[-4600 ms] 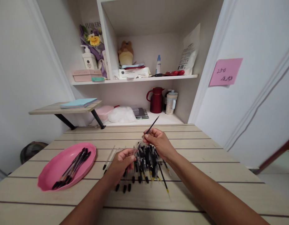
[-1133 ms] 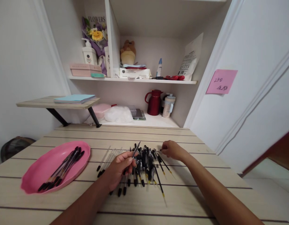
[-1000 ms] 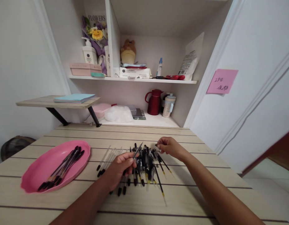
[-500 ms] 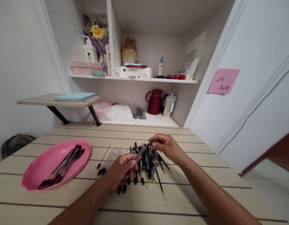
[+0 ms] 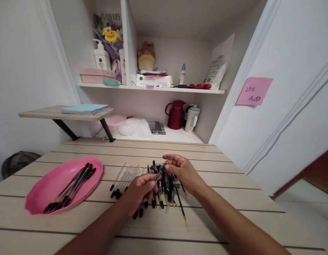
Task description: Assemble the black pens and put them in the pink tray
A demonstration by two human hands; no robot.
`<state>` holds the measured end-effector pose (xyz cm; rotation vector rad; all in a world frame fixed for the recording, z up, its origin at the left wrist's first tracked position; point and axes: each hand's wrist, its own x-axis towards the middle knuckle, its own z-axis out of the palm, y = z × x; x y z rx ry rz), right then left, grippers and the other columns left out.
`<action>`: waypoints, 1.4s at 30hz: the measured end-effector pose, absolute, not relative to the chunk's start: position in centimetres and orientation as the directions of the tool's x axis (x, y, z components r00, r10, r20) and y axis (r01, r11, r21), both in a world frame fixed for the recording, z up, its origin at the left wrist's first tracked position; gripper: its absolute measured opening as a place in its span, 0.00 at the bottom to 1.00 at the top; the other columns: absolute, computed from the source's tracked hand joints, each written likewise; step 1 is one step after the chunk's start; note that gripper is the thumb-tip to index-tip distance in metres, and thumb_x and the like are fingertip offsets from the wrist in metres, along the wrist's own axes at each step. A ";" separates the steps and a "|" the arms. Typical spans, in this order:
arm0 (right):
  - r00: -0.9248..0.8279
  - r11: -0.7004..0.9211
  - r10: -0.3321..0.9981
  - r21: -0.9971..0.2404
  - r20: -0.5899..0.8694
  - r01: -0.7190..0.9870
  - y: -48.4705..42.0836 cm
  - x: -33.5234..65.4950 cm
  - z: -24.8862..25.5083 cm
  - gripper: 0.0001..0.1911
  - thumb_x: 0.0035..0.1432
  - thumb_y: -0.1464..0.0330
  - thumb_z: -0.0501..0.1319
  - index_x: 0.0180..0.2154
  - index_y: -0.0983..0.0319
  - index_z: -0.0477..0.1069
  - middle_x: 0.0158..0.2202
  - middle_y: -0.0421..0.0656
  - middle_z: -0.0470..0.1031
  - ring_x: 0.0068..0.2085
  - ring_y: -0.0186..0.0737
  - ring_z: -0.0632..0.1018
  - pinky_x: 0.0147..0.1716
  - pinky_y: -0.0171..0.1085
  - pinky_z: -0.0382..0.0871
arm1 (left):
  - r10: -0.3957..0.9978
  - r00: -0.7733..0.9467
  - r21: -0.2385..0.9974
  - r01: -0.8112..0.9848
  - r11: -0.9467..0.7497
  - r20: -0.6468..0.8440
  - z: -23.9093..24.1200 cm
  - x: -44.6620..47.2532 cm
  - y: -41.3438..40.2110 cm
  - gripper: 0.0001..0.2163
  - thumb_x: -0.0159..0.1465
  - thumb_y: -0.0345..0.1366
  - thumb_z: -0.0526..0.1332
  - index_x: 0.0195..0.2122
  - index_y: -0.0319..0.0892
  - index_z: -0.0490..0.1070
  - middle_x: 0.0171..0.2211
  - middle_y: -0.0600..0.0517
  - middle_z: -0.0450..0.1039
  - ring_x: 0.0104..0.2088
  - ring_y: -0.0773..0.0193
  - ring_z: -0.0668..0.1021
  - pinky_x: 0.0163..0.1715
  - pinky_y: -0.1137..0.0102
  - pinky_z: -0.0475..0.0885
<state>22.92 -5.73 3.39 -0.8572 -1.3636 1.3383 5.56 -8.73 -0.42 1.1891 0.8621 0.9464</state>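
My left hand is closed on a clear pen barrel held just above the pile. My right hand pinches a small black cap at the barrel's upper end. Below them lies a heap of black caps, pen parts and thin refills on the wooden table. A row of clear barrels with black tips lies left of the heap. A pink oval tray at the left holds several finished black pens.
Behind the table is a shelf unit with a red jug, a cream mug, a white bag and boxes. A small raised shelf carries a blue notebook. A pink note hangs on the right wall.
My right hand picked a small black piece from the far right of the heap and brought it left onto the end of the barrel in my left hand.
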 end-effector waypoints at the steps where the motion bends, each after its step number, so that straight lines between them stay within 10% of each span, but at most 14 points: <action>1: -0.234 0.140 0.956 -0.977 0.176 -0.161 -5.9 22.6 3.2 0.20 0.40 0.67 0.64 0.39 0.63 0.66 0.25 0.37 0.67 0.25 0.29 0.67 0.26 0.31 0.61 | 0.933 0.355 0.984 -0.142 0.110 -0.053 -0.4 5.6 -8.8 0.14 0.54 0.38 0.58 0.40 0.39 0.70 0.23 0.54 0.67 0.17 0.76 0.62 0.15 0.78 0.51; 17: -0.136 0.281 0.956 -0.946 0.261 0.162 -3.2 25.7 2.7 0.13 0.46 0.64 0.59 0.35 0.63 0.67 0.28 0.40 0.70 0.27 0.32 0.70 0.28 0.32 0.62 | 0.937 0.348 0.944 -0.304 0.126 -0.013 -0.3 5.9 -8.9 0.19 0.54 0.38 0.58 0.48 0.40 0.63 0.24 0.55 0.67 0.16 0.76 0.63 0.15 0.77 0.53; 23: -0.109 0.195 0.976 -0.537 0.188 0.821 -0.6 30.0 1.2 0.07 0.47 0.68 0.55 0.27 0.63 0.71 0.25 0.42 0.73 0.28 0.36 0.71 0.27 0.33 0.60 | 0.945 0.326 0.907 -0.387 0.165 -0.033 -0.3 5.5 -8.5 0.16 0.53 0.37 0.59 0.43 0.40 0.65 0.26 0.53 0.68 0.18 0.73 0.66 0.15 0.77 0.56; 31: -0.093 0.105 0.993 -0.201 0.066 0.974 -0.4 29.5 -1.2 0.07 0.46 0.71 0.56 0.27 0.64 0.72 0.31 0.49 0.75 0.34 0.42 0.73 0.28 0.34 0.58 | 0.957 0.286 0.938 -0.320 0.130 -0.035 -0.4 5.4 -8.3 0.13 0.55 0.39 0.58 0.40 0.40 0.66 0.24 0.56 0.66 0.15 0.76 0.62 0.13 0.78 0.51; 35: -0.096 0.118 0.990 -0.251 0.099 0.961 -0.4 29.4 -0.9 0.05 0.46 0.73 0.56 0.26 0.65 0.71 0.30 0.48 0.74 0.33 0.40 0.72 0.30 0.34 0.59 | 0.964 0.261 0.970 -0.222 0.100 -0.040 -0.4 5.5 -8.5 0.14 0.54 0.40 0.59 0.40 0.39 0.67 0.22 0.56 0.67 0.15 0.77 0.61 0.13 0.78 0.50; 42: -0.236 0.241 0.960 -0.875 0.152 0.419 -2.3 27.3 2.2 0.05 0.46 0.67 0.58 0.26 0.63 0.66 0.18 0.37 0.68 0.21 0.31 0.69 0.23 0.31 0.62 | 0.975 0.213 0.994 -0.073 0.075 -0.058 -0.2 5.8 -8.6 0.18 0.52 0.40 0.60 0.44 0.39 0.68 0.21 0.55 0.67 0.14 0.76 0.62 0.13 0.78 0.52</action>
